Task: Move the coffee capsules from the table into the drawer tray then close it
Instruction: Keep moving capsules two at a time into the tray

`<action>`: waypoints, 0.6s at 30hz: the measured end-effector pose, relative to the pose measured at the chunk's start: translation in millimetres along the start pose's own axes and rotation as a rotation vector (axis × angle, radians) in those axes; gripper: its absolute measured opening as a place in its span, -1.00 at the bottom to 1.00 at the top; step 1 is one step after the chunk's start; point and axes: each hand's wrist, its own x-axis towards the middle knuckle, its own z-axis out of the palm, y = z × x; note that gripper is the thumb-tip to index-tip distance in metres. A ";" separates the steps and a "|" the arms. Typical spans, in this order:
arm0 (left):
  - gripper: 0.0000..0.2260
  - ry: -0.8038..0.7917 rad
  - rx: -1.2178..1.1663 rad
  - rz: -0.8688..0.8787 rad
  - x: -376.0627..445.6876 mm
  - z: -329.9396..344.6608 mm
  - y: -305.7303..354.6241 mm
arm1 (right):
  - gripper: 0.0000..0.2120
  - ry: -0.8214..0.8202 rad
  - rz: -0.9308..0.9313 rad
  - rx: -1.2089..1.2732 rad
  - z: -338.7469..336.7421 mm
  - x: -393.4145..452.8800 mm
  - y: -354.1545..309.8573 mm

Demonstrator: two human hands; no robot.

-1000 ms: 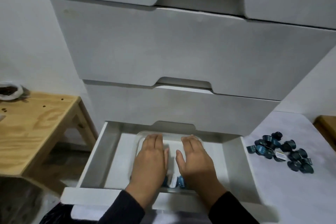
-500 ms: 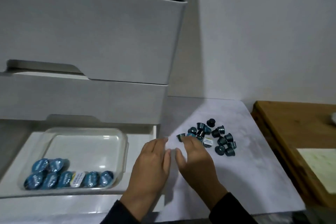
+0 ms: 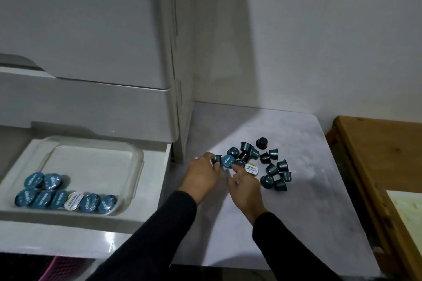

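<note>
Mid-transfer: both hands work the pile of capsules [image 3: 262,164] on the white table [image 3: 296,212]. The left hand [image 3: 201,177] pinches one; the right hand [image 3: 245,186] curls onto another (grip unclear). Next, carry them left to the tray [image 3: 137,166] in the open drawer [image 3: 68,239], nine there already. White wall behind, wooden bench right

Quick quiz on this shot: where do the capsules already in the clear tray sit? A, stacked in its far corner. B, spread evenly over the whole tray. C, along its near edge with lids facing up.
C: the capsules cluster along the near edge of the clear tray, foil lids up, and the far part of the tray holds none.
</note>
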 end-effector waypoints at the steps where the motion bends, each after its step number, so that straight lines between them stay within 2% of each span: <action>1: -0.72 -0.017 0.005 -0.016 8.3 2.7 0.4 | -0.69 -0.020 0.030 0.008 2.0 4.4 0.0; 5: -0.67 -0.083 -0.004 -0.071 34.1 10.3 -0.2 | -0.64 -0.049 0.087 0.060 13.5 22.8 3.4; 9: -0.70 -0.127 0.022 -0.068 51.2 15.1 -5.0 | -0.70 -0.057 0.127 0.079 21.0 37.3 8.9; 18: -0.85 -0.049 -0.206 -0.136 68.5 20.4 -10.8 | -0.87 0.021 0.178 0.082 23.3 49.5 18.1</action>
